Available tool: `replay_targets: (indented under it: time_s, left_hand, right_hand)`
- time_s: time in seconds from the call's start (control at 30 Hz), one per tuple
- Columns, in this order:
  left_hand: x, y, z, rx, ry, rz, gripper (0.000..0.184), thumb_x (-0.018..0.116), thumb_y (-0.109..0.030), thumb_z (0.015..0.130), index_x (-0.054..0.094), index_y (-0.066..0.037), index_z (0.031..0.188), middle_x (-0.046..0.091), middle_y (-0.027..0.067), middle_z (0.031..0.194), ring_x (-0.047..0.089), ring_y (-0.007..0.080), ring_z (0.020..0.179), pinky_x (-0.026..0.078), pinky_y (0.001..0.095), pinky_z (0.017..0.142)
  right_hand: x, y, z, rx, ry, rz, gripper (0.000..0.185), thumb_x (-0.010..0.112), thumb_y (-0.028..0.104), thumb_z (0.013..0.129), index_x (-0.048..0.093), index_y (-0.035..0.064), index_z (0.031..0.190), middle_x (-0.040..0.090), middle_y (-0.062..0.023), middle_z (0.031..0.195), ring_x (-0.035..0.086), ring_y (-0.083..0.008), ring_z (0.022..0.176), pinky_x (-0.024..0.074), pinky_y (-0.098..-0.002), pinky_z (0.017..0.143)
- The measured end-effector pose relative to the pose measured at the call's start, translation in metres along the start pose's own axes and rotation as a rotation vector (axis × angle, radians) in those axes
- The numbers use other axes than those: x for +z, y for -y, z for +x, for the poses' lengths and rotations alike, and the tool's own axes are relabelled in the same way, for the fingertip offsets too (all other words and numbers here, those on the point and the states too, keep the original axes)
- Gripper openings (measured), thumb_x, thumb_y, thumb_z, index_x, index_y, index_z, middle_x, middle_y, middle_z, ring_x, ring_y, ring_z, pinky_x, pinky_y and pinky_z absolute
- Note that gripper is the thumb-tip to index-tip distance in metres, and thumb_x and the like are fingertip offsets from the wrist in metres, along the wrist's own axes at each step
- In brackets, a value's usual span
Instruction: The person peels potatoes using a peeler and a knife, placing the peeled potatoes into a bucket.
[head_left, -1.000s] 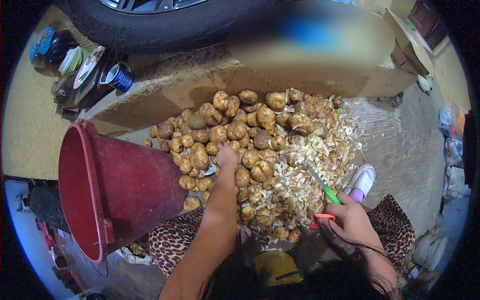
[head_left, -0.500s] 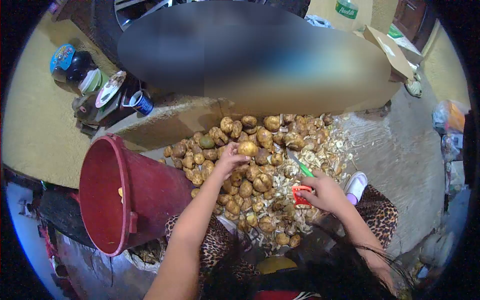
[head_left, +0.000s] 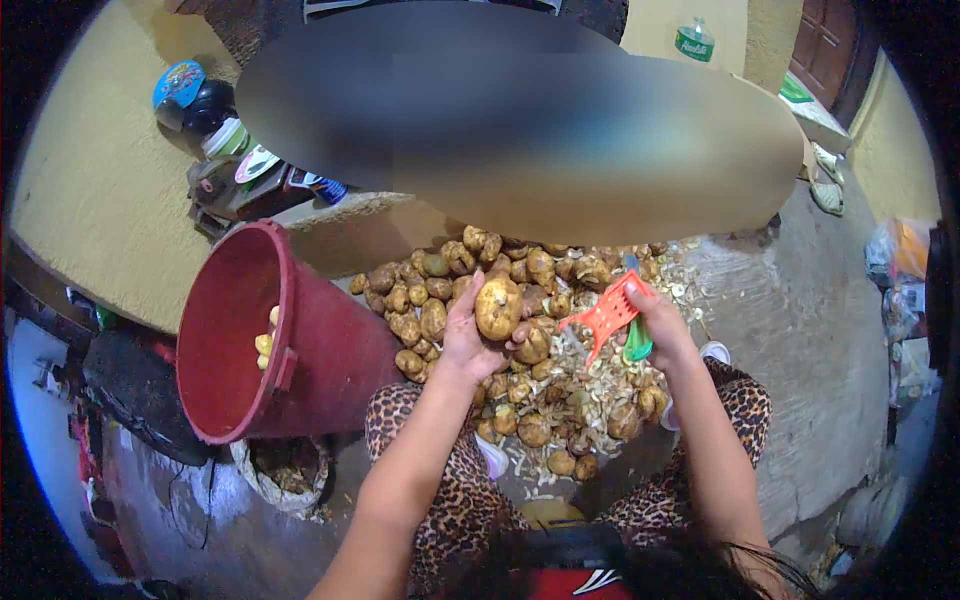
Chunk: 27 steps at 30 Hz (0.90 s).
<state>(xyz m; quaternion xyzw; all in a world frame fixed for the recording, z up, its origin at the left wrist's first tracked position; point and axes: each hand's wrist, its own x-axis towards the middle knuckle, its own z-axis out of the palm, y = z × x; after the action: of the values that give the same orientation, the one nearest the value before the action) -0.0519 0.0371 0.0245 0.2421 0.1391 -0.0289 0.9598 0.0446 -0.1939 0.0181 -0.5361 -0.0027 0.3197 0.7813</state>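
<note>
Trousers: our leopard-print trousers [head_left: 440,505] are nearest, the left knee just right of the red bucket [head_left: 340,345].
Left hand: our left hand [head_left: 465,342] is right of the bucket, palm up, fingers curled round one brown-skinned potato [head_left: 498,308].
Potato: raised over the heap to the bucket's right, long axis running roughly away from us.
Right hand: our right hand [head_left: 664,325] is farther right of the bucket, thumb pressed on an orange peeler [head_left: 609,312], with a green-handled knife [head_left: 637,345] in the same grip; how the hidden fingers share them, we cannot tell.
Gap: the peeler's forked end faces the potato, with the bucket beyond it; peeler and potato are near but apart.
Peelings: pale peelings [head_left: 592,398] cover the floor right of the bucket, below our right hand.
Heap: brown potatoes [head_left: 533,430] spread rightward from beside the bucket.
Inside: some pale pieces [head_left: 264,346] show within the bucket.
Beyond: a blue container [head_left: 328,188] is past the bucket's far side.
</note>
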Motion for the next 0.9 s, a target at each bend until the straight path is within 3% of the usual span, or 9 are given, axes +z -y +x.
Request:
replay_targets:
  time_s: [0.13,0.33,0.37,0.5,0.6,0.67,0.73,0.83,0.9]
  left_hand:
    - [-0.009,0.021,-0.019,-0.111,-0.127,-0.051,0.044,0.047,-0.048,0.084,0.054,-0.006,0.095,0.059,0.0148,0.08,0.053,0.0229,0.056,0.045,0.0271,0.044]
    - [0.001,0.05,-0.021,-0.179,-0.13,-0.018,0.043,0.044,-0.05,0.084,0.055,-0.009,0.091,0.059,0.0112,0.082,0.056,0.0216,0.061,0.043,0.0268,0.043]
    - [-0.01,0.054,-0.017,-0.223,-0.033,-0.022,0.044,0.042,-0.049,0.085,0.056,-0.009,0.097,0.061,0.0095,0.091,0.058,0.0211,0.07,0.047,0.0291,0.051]
    - [0.017,0.073,-0.014,-0.131,-0.224,0.047,0.05,0.042,-0.047,0.085,0.052,-0.007,0.113,0.06,0.0075,0.104,0.058,0.0203,0.088,0.048,0.0361,0.076]
    - [0.011,0.077,0.0,-0.152,-0.232,-0.009,0.045,0.04,-0.042,0.087,0.052,-0.006,0.111,0.06,0.0105,0.104,0.06,0.0213,0.087,0.051,0.034,0.066]
    - [0.001,0.076,0.006,-0.146,-0.201,0.001,0.04,0.042,-0.044,0.086,0.054,-0.008,0.102,0.06,0.0084,0.091,0.059,0.0205,0.074,0.048,0.0316,0.056]
    - [0.003,0.067,0.015,-0.128,-0.16,0.013,0.037,0.045,-0.045,0.084,0.055,-0.01,0.093,0.06,0.0064,0.078,0.057,0.0196,0.061,0.045,0.0292,0.047]
    - [0.013,0.056,0.025,-0.05,-0.28,0.04,0.036,0.045,-0.045,0.084,0.055,-0.011,0.089,0.058,0.0047,0.072,0.054,0.0182,0.054,0.043,0.0279,0.042]
    - [0.005,0.05,0.033,-0.011,-0.236,0.038,0.035,0.046,-0.045,0.085,0.055,-0.011,0.09,0.059,0.0039,0.074,0.055,0.0183,0.058,0.044,0.0288,0.046]
  right_hand:
    - [0.0,0.007,-0.017,-0.011,-0.078,0.119,0.022,0.056,0.02,0.085,0.051,0.0066,0.102,0.061,-0.0058,0.084,0.06,-0.0155,0.066,0.0523,-0.03,0.048]
    - [0.023,0.014,-0.03,-0.188,0.04,-0.178,0.024,0.068,0.016,0.076,0.057,0.004,0.094,0.061,-0.0012,0.081,0.057,-0.009,0.069,0.0454,-0.0225,0.06]
    - [0.03,0.013,-0.033,-0.205,0.019,-0.208,0.025,0.068,0.016,0.076,0.058,0.0035,0.094,0.061,-0.0011,0.08,0.057,-0.0088,0.069,0.0453,-0.0224,0.06]
    - [0.035,-0.003,-0.025,-0.291,0.014,-0.287,0.027,0.069,0.018,0.075,0.057,0.0016,0.094,0.061,-0.001,0.077,0.056,-0.0078,0.065,0.0451,-0.0212,0.057]
    - [0.025,-0.002,-0.016,-0.314,-0.024,-0.247,0.027,0.069,0.019,0.076,0.057,0.0024,0.094,0.061,-0.0009,0.076,0.056,-0.0077,0.063,0.0453,-0.0213,0.055]
    - [0.012,0.009,-0.016,-0.288,-0.042,-0.216,0.027,0.067,0.021,0.077,0.056,0.0029,0.095,0.061,-0.0008,0.077,0.056,-0.0079,0.064,0.0459,-0.0239,0.054]
    - [-0.006,0.018,-0.01,-0.459,-0.048,-0.471,0.025,0.066,0.021,0.077,0.057,0.0059,0.094,0.059,-0.0052,0.079,0.057,-0.0137,0.065,0.0463,-0.0275,0.053]
    - [-0.022,0.021,-0.02,-0.841,0.014,-1.393,0.022,0.064,0.02,0.074,0.057,0.0099,0.093,0.055,-0.0125,0.087,0.058,-0.024,0.066,0.0483,-0.0334,0.055]
    - [-0.006,0.014,-0.037,-0.689,0.159,-1.553,0.019,0.061,0.018,0.073,0.057,0.0116,0.09,0.051,-0.0155,0.088,0.058,-0.029,0.065,0.049,-0.0369,0.056]
